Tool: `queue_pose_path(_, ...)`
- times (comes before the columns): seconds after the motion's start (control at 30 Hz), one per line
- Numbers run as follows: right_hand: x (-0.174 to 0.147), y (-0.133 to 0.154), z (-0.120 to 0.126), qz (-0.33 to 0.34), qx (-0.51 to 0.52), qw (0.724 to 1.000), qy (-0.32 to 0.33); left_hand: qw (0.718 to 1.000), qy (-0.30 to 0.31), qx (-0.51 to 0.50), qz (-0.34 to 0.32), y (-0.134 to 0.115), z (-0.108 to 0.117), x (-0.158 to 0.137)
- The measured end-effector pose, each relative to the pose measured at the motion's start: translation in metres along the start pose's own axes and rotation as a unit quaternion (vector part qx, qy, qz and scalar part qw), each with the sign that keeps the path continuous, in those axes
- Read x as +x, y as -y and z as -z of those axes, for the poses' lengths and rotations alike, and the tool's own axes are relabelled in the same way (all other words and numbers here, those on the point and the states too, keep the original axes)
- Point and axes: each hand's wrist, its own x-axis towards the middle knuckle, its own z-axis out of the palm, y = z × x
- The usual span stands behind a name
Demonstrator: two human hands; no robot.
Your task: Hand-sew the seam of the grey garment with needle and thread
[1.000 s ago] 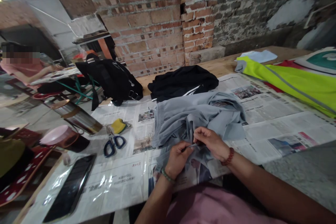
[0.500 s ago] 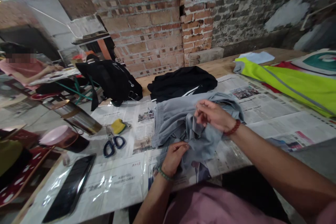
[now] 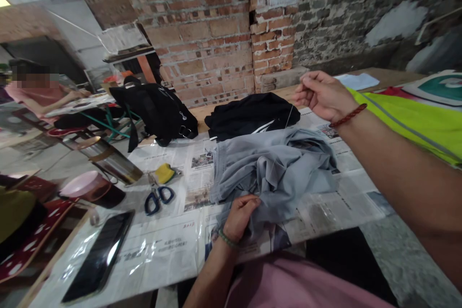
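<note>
A grey garment (image 3: 288,168) lies crumpled on the newspaper-covered table. Near its front edge my left hand (image 3: 241,216), with a green bead bracelet at the wrist, pinches a fold of the cloth. My right hand (image 3: 321,94), wearing a red bracelet, is raised above the garment's far right side with its fingers pinched together. From those fingers a fine thread (image 3: 289,118) runs down toward the grey cloth. Whether a needle is also between them is too small to tell.
Left of the garment lie scissors (image 3: 159,198), a yellow object (image 3: 165,173) and a phone (image 3: 99,255). A steel flask (image 3: 113,160) and a lidded cup (image 3: 96,190) stand nearby. Behind are a black bag (image 3: 155,110) and black clothing (image 3: 252,114); a neon-yellow garment (image 3: 415,118) lies right.
My right hand has risen away from the garment, up and to the right, drawing the thread out. My left hand stays pinched on the cloth.
</note>
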Motion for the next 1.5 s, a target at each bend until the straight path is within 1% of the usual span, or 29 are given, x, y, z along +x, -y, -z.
queue_pose_path(0.13, 0.012, 0.013, 0.008, 0.028, -0.029, 0.999, -0.017, 1.0, 0.007, -0.004, 0.001, -0.001, 0.0, -0.001)
queue_pose_path(0.27, 0.026, 0.019, 0.017, 0.058, -0.03, 0.997, -0.042, 1.0, 0.005, -0.006, 0.004, -0.002, 0.0, -0.002)
queue_pose_path(0.37, 0.031, 0.023, 0.022, 0.068, -0.032, 0.996, -0.038, 1.0, 0.007, -0.002, 0.003, -0.002, 0.0, -0.002)
queue_pose_path(0.47, 0.028, 0.026, 0.021, 0.07, -0.043, 0.996, -0.031, 1.0, 0.003, -0.006, 0.004, -0.002, 0.0, -0.002)
queue_pose_path(0.53, 0.022, 0.022, 0.016, 0.066, -0.051, 0.996, -0.022, 1.0, 0.003, -0.017, 0.01, -0.001, 0.0, -0.002)
queue_pose_path(0.6, 0.011, 0.011, 0.009, 0.045, -0.062, 0.997, 0.004, 0.999, 0.007, -0.028, 0.017, -0.001, 0.0, -0.002)
queue_pose_path(0.7, -0.014, -0.021, -0.008, -0.008, -0.109, 0.991, 0.077, 0.999, 0.01, -0.037, 0.021, 0.0, 0.0, -0.002)
queue_pose_path(0.73, -0.025, -0.036, -0.014, -0.022, -0.143, 0.983, 0.11, 0.999, 0.008, -0.037, 0.02, -0.001, -0.001, -0.002)
queue_pose_path(0.77, -0.037, -0.051, -0.02, -0.032, -0.194, 0.967, 0.161, 0.999, 0.006, -0.037, 0.019, -0.001, -0.001, -0.002)
queue_pose_path(0.8, -0.048, -0.067, -0.026, -0.022, -0.245, 0.945, 0.216, 0.999, 0.004, -0.036, 0.019, -0.001, -0.001, -0.002)
queue_pose_path(0.83, -0.06, -0.082, -0.032, 0.016, -0.289, 0.921, 0.26, 0.999, 0.002, -0.036, 0.018, -0.001, -0.001, -0.002)
queue_pose_path(0.9, -0.08, -0.109, -0.041, 0.115, -0.365, 0.849, 0.365, 0.999, 0.002, -0.034, 0.017, -0.001, -0.001, -0.002)
queue_pose_path(0.93, -0.088, -0.119, -0.043, 0.14, -0.401, 0.816, 0.391, 0.999, 0.001, -0.033, 0.016, 0.0, -0.001, -0.002)
queue_pose_path(1.0, -0.099, -0.133, -0.046, 0.157, -0.46, 0.764, 0.424, 0.999, -0.008, -0.031, 0.014, 0.0, -0.001, -0.003)
queue_pose_path(1.07, -0.104, -0.137, -0.045, 0.151, -0.497, 0.733, 0.44, 0.999, -0.013, -0.031, 0.014, 0.0, -0.001, -0.003)
queue_pose_path(1.1, -0.105, -0.137, -0.044, 0.148, -0.504, 0.724, 0.447, 0.999, -0.014, -0.031, 0.014, 0.0, -0.001, -0.003)
queue_pose_path(1.17, -0.105, -0.135, -0.042, 0.143, -0.507, 0.718, 0.456, 0.999, -0.007, -0.027, 0.015, 0.0, 0.0, -0.003)
queue_pose_path(1.33, -0.105, -0.132, -0.035, 0.135, -0.473, 0.729, 0.476, 1.0, -0.002, -0.024, 0.011, 0.0, -0.001, -0.003)
queue_pose_path(1.43, -0.106, -0.136, -0.031, 0.13, -0.461, 0.738, 0.475, 1.0, -0.003, -0.022, 0.007, -0.001, -0.002, -0.003)
queue_pose_path(1.5, -0.106, -0.138, -0.03, 0.125, -0.463, 0.739, 0.473, 1.0, -0.009, -0.019, 0.004, -0.002, -0.002, -0.003)
